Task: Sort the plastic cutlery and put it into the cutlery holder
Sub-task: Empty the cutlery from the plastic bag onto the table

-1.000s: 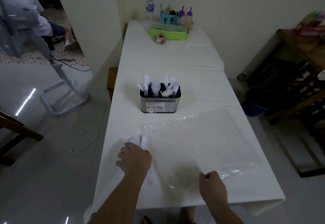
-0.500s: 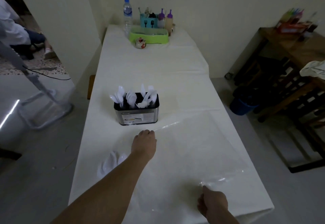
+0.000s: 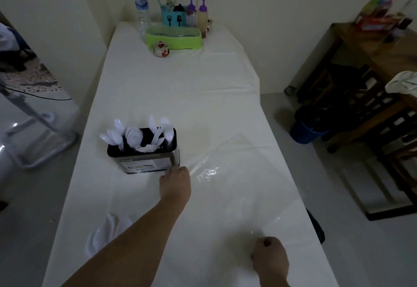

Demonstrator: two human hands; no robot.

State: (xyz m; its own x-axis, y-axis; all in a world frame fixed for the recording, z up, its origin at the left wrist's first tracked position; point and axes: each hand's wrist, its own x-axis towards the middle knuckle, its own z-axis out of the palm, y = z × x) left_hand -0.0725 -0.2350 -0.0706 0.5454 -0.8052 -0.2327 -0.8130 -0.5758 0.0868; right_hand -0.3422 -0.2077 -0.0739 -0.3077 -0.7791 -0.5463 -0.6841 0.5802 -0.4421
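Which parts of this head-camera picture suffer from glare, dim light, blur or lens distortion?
Head view: dim overall, with the corners darkest; glare streaks on the clear plastic sheet beside the left hand; the loose white spoons look soft and smeared; the shelf items at upper right are blurred; the wide lens splays the table edges.

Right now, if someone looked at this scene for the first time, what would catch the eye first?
The black and steel cutlery holder bristling with white plastic spoons and forks stands mid-table on the left. Just before it, the left hand reaches to the far corner of a large clear plastic sheet, while the right hand grips its near edge. A small pile of loose white plastic spoons lies at the near left.
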